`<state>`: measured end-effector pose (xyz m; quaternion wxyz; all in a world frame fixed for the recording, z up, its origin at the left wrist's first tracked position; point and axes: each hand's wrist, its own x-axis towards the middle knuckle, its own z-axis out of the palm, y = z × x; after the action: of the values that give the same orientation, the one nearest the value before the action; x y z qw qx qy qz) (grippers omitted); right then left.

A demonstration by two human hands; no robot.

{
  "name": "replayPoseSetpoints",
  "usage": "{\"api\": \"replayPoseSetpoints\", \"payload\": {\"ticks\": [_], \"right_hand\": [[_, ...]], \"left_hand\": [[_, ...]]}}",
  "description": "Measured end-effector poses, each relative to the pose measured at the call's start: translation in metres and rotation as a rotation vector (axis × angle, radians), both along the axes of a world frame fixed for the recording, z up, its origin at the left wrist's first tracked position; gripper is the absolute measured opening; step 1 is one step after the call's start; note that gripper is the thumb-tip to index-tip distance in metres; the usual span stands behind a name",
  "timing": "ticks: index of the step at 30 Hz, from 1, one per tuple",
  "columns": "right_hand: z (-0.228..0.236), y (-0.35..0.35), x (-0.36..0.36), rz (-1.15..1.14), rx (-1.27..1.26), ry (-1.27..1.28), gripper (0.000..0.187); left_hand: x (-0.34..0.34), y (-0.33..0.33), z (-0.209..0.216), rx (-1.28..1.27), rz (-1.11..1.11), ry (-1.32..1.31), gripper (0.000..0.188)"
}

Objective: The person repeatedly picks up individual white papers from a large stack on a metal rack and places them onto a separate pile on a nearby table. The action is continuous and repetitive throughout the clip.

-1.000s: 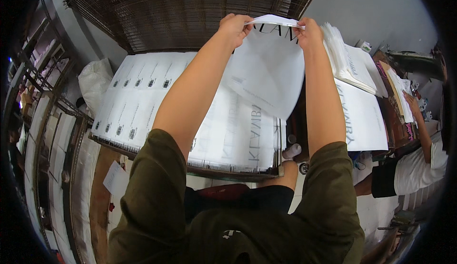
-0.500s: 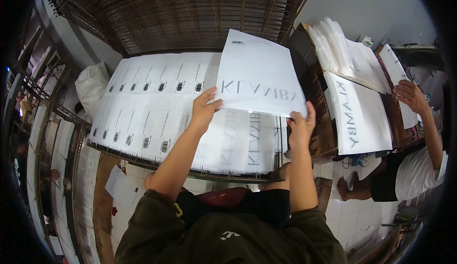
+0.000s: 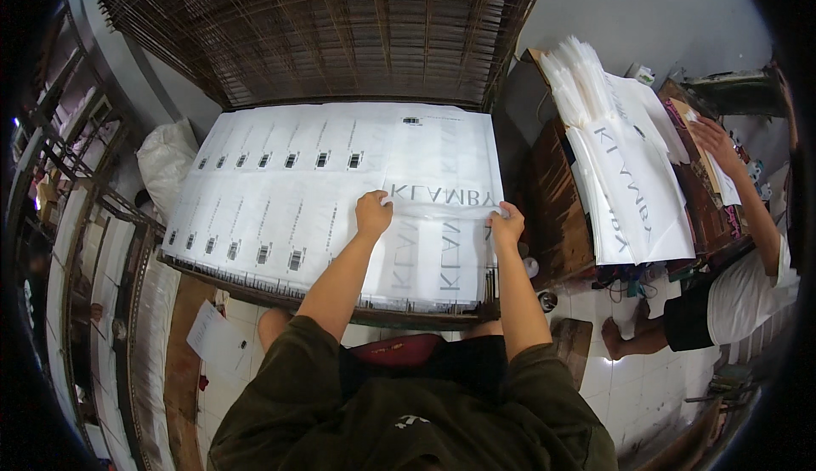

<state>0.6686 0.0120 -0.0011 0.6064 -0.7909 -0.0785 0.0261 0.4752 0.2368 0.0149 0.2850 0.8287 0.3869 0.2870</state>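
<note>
Dark green shirt (image 3: pixel 416 428), ours, foreground. Left hand (image 3: pixel 374 213), fingers pinching the near left corner of one white sheet (image 3: pixel 442 158). Right hand (image 3: pixel 507 224), fingers pinching its near right corner, by the right side of the wire tray (image 3: pixel 229 279). The sheet, lettered along its near part and barcoded at its far left corner, lies over the tray's right part, near edge slightly raised. Step in hand, as we judge it: laying the sheet flat. The next move would call for us to lower that edge evenly, then release both corners. Laid sheets (image 3: pixel 255 184), rows of them, close at left; more lettering shows through beneath ours, and those layers could catch the edge. Wooden table (image 3: pixel 568 199), right, bearing stacked sheets (image 3: pixel 639 203) and a fanned bundle (image 3: pixel 582 80), limiting our elbow room. Co-worker's hand (image 3: pixel 714 141), beyond. White sack (image 3: pixel 167 165), past the tray's left end. Mesh racks (image 3: pixel 306 37), brown, tilted up behind the tray, bounding our far reach.
</note>
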Motion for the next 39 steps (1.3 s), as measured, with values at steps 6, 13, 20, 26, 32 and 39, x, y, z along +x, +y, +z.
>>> {"api": "replayPoseSetpoints", "payload": {"ticks": [6,13,20,26,32,39], "right_hand": [[0.004,0.009,0.010,-0.032,-0.130,-0.045,0.038],[0.000,-0.096,-0.037,-0.389,0.589,-0.027,0.027],[0.038,-0.278,-0.009,-0.839,0.639,-0.134,0.044],[0.129,-0.267,0.033,-0.686,0.646,0.151,0.053],[0.116,-0.272,0.032,-0.460,0.736,0.125,0.031],[0.133,-0.303,-0.010,-0.288,0.772,0.081,0.025]], "left_hand": [[0.010,0.007,-0.004,-0.004,0.001,0.009,0.028],[-0.013,-0.021,0.016,0.270,0.035,-0.110,0.046],[-0.059,-0.106,0.033,0.161,-0.126,-0.270,0.040],[-0.067,-0.179,0.048,-0.052,-0.328,-0.339,0.036],[-0.088,-0.197,0.042,-0.093,-0.427,-0.314,0.025],[-0.085,-0.220,0.049,-0.384,-0.586,-0.275,0.028]]}}
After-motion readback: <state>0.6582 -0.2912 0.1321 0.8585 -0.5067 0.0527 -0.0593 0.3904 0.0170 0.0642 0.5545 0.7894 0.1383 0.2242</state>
